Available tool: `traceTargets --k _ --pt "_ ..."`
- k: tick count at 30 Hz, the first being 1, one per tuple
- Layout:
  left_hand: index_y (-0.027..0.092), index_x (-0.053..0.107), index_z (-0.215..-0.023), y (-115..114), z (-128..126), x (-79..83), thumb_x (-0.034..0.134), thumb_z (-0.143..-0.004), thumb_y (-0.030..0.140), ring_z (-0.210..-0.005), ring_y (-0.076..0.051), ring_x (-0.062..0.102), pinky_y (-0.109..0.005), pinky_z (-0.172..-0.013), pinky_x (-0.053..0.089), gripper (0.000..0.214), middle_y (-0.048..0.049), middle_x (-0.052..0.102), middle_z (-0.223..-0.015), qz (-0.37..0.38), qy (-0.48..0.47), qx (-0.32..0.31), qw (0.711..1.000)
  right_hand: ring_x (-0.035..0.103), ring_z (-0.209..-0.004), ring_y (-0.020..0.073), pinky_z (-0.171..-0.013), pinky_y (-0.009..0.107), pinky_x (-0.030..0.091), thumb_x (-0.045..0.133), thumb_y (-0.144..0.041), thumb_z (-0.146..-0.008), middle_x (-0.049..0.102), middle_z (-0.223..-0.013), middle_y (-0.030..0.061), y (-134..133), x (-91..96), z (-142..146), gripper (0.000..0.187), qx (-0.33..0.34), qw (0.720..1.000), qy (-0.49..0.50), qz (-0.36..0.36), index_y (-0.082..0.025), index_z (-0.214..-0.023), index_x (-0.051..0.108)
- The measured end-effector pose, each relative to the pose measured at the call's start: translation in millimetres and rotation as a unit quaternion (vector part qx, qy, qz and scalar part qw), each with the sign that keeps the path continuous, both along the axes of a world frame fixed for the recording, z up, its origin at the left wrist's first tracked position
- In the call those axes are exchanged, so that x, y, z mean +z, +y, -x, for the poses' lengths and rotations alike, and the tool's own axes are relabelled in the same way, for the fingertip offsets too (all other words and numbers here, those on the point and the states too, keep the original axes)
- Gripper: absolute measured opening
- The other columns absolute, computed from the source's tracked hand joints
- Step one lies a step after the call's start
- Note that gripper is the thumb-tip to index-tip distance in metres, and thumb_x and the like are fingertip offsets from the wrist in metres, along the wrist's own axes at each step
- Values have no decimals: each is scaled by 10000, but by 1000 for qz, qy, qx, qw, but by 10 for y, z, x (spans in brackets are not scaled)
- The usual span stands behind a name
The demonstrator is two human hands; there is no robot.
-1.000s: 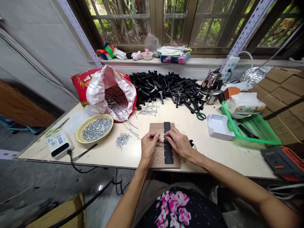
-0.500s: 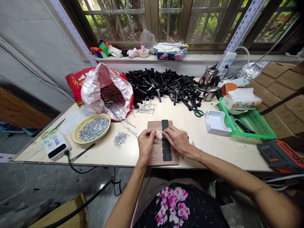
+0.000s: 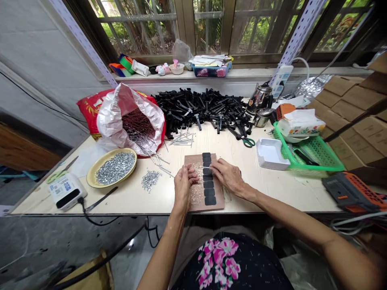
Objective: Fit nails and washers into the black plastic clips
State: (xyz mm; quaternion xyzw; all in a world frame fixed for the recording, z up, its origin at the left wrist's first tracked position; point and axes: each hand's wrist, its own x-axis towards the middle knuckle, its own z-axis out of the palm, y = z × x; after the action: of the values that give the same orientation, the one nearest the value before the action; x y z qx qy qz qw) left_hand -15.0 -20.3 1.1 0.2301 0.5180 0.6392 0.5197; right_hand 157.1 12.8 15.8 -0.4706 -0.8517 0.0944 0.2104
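Note:
A brown board (image 3: pixel 198 161) lies at the table's near edge, with a row of black pads (image 3: pixel 208 185) down its middle and small shiny bits scattered on it. My right hand (image 3: pixel 228 176) pinches a thin metal pin (image 3: pixel 204 167) that points left over the pads. My left hand (image 3: pixel 183 184) rests on the board's left part, fingers curled close to the pin's tip; whether it grips anything I cannot tell.
A yellow plate of small metal nuts (image 3: pixel 112 167), a loose nut pile (image 3: pixel 150 179), a foil bag of long pins (image 3: pixel 133 121), a heap of black plastic parts (image 3: pixel 202 108), scissors (image 3: pixel 246 141), a white tray (image 3: pixel 270 155), a green basket (image 3: pixel 311 155), a kettle (image 3: pixel 260 102), a white device (image 3: pixel 64 189).
The view has shifted slightly, so everything sits a little lower and left. My hands stay on the board; the left hand has drawn a bit away from the pin.

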Motion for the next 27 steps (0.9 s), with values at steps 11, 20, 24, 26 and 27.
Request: traceTargets --k 11,20,24,26,27 --pt "138 589 -969 -18 94 -170 596 -785 404 -529 -72 516 -198 -454 449 323 5 567 -757 0 189 0 982 497 -719 135 -581 243 293 397 -244 -969 598 -846 40 434 -221 -267 254 38 993 -93 -62 -190 -871 625" --pt "162 593 -1024 -30 65 -219 576 -796 412 -503 -74 518 -208 -465 459 338 11 582 -748 5 239 14 971 465 -665 131 -568 246 328 311 -238 -989 581 -754 38 357 -387 -369 327 137 985 -65 -88 -156 -853 597" --pt "161 581 -1025 -40 47 -193 577 -800 419 -469 -58 489 -190 -434 426 343 23 571 -732 2 241 13 970 468 -669 122 -566 251 326 317 -197 -980 611 -811 27 365 -369 -374 299 304 943 -87 -107 -193 -885 601" --pt "162 580 -1026 -41 40 -184 575 -803 425 -449 -53 475 -181 -418 408 345 31 563 -702 6 251 13 968 458 -656 124 -555 254 321 300 -200 -983 610 -807 33 409 -359 -383 317 270 952 -92 -108 -192 -882 600" --pt "164 581 -1026 -41 37 -180 575 -803 431 -438 -52 469 -180 -412 401 349 36 559 -682 10 255 13 967 447 -641 126 -548 255 319 291 -210 -986 598 -774 36 431 -358 -388 331 219 966 -90 -104 -183 -869 599"
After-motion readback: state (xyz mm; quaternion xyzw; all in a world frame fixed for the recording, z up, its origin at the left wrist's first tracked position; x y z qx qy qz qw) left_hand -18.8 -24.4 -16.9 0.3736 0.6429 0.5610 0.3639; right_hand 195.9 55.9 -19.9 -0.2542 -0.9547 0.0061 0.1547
